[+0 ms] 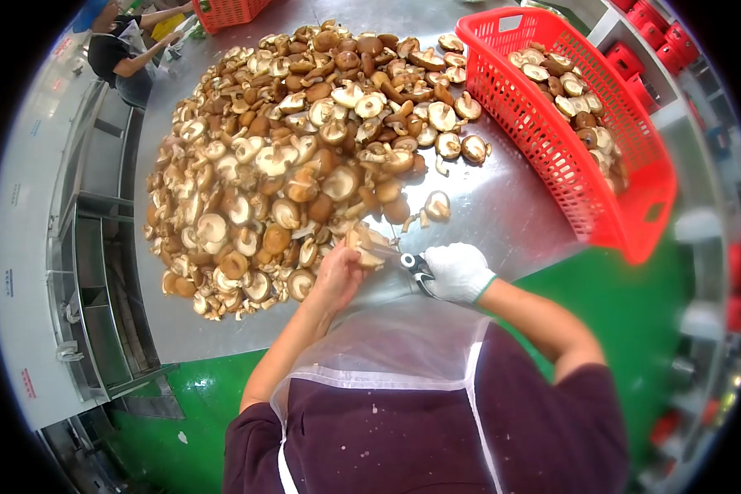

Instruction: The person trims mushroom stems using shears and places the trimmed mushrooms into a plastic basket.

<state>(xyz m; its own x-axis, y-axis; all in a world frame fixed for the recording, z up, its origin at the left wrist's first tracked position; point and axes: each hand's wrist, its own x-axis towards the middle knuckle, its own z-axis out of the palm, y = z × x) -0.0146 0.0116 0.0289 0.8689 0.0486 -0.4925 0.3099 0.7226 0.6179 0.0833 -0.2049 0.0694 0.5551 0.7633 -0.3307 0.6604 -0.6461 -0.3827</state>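
My bare left hand [340, 274] holds a mushroom [365, 247] near the front edge of the steel table. In a white glove, my right hand [455, 273] is wrapped round the black and white handle of scissors [412, 262], whose blades reach left to the held mushroom. A large heap of brown mushrooms [276, 160] spreads over the table beyond both hands. One loose mushroom [438, 205] lies on the metal above my right hand, with cut stems beside it.
A red perforated basket [543, 140] with mushrooms in it stands at the table's right side. Another red basket [226, 11] is at the far edge. A co-worker [123, 51] in a blue cap stands at the far left. Metal shelving [103, 288] is left of the table [198, 337].
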